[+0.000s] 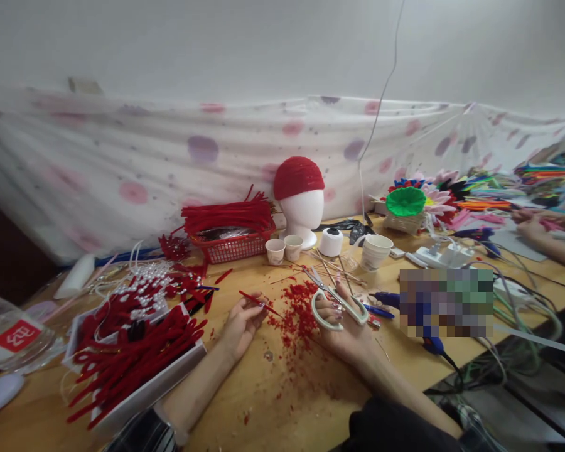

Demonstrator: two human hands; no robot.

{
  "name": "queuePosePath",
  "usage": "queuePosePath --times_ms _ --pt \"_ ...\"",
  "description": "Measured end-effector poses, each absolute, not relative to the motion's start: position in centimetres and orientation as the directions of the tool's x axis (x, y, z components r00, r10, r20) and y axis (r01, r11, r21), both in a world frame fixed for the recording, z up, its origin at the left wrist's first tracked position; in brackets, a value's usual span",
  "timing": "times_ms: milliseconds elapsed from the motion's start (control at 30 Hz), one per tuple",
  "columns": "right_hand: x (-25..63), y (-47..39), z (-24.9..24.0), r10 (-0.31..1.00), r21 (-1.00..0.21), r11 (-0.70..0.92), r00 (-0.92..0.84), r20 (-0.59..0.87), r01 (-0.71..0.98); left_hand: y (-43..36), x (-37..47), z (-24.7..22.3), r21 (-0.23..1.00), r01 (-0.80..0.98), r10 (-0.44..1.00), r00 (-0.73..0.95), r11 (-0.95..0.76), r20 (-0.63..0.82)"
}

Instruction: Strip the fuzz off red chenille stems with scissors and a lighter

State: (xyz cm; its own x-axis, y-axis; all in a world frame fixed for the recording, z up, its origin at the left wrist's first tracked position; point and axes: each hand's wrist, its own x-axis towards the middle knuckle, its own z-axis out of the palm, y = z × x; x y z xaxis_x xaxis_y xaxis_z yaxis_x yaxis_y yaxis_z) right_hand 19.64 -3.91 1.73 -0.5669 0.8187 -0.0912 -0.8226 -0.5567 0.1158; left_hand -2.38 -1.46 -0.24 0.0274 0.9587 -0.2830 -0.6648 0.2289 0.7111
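Note:
My left hand (243,324) pinches a thin red fuzzy stem (272,310) between thumb and fingers, above the wooden table. To its right, my right hand (344,326) holds a pair of scissors (332,291) with pale handles, the fingers through the loops. The blades point up and to the left, slightly apart, and do not touch the red stem. Between and behind the two hands, red fuzz clippings (298,309) are scattered on the tabletop (263,402).
A white box of red stems (141,358) and a bottle (16,336) stand left. Behind are a red basket (238,246), a red-capped foam head (302,210), and paper cups (376,252). Glue guns (433,345) and cables lie right, near another person's hands (541,229).

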Motion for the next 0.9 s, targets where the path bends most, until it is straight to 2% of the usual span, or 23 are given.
queuePosePath --times_ms 133,333,600,700,800,900 --pt "19.8 -3.8 1.6 0.800 0.110 -0.591 -0.598 -0.049 -0.799 -1.5 -2.3 -0.2 0.714 -0.661 0.958 0.026 0.232 -0.287" --pt "20.0 -3.6 1.2 0.789 -0.006 -0.614 -0.614 0.013 -0.789 -1.5 -2.2 0.0 0.718 -0.656 0.956 0.018 0.232 -0.293" --pt "20.1 -3.4 0.8 0.790 -0.009 -0.612 -0.612 0.041 -0.791 -1.5 -2.1 0.1 0.729 -0.648 0.962 0.021 0.221 -0.273" --pt "19.9 -3.7 1.3 0.846 -0.118 -0.531 -0.534 -0.005 -0.839 -1.5 -2.1 -0.1 0.735 -0.646 0.965 0.010 0.207 -0.262" --pt "20.3 -4.0 2.7 0.913 -0.299 -0.401 -0.405 -0.049 -0.866 -1.6 -2.2 -0.1 0.746 -0.639 0.969 -0.005 0.185 -0.245" --pt "21.6 -3.9 4.9 0.860 -0.556 -0.486 -0.481 -0.169 -0.674 -1.9 -2.2 -0.1 0.766 -0.622 0.975 -0.015 0.164 -0.221"
